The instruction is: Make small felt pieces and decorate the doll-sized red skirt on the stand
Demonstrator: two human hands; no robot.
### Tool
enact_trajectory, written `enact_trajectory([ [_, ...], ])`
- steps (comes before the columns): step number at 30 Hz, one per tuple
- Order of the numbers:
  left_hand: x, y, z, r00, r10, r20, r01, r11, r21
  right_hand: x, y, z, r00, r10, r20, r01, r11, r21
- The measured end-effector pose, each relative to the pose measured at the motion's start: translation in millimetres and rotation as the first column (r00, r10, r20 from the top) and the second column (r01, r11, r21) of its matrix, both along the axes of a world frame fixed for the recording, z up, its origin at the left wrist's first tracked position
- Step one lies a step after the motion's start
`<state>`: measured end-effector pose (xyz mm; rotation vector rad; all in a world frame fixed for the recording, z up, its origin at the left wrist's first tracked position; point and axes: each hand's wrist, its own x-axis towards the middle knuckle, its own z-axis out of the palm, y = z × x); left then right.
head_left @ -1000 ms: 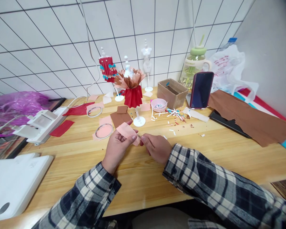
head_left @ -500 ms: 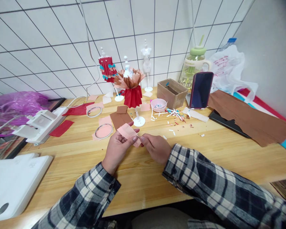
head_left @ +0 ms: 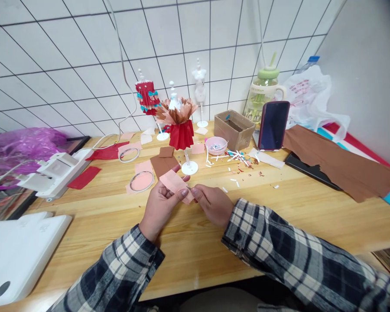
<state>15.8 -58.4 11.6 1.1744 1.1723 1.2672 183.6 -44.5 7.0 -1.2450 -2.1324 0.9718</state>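
A piece of pink crepe paper is pinched between the thumb and fingers of my left hand. At the paper's right edge, my right hand is closed, its thumb and forefinger gripping that edge. Whether something small and thin is also in the right fingers, I cannot make out. Just beyond my hands stands a mini dress form in a red pleated skirt with a ruffle of pink and brown paper petals. Brown paper lies to its left, and a silver ring rests on pink paper.
Behind stand a red-dressed form and a bare white form. To the right are a pink bowl, paper scraps, a cardboard box, a phone and brown paper. A power strip sits left.
The view has tilted slightly, so everything sits a little lower. Both hands keep nearly the same hold on the pink paper.
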Motion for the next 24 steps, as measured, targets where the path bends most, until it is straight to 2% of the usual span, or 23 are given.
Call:
enact_trajectory([
  [18, -1.1, 1.5, -2.4, 1.000, -0.005, -0.029, 0.006, 1.000, 0.022, -1.3, -0.4, 0.2, 1.000, 0.000, -0.024, 0.000, 1.000, 0.007],
  [24, -3.5, 0.8, -4.2, 0.999, 0.015, -0.032, -0.013, 0.997, 0.071, -1.0, 0.5, 1.0, 1.000, -0.014, -0.008, 0.014, 1.000, 0.018],
])
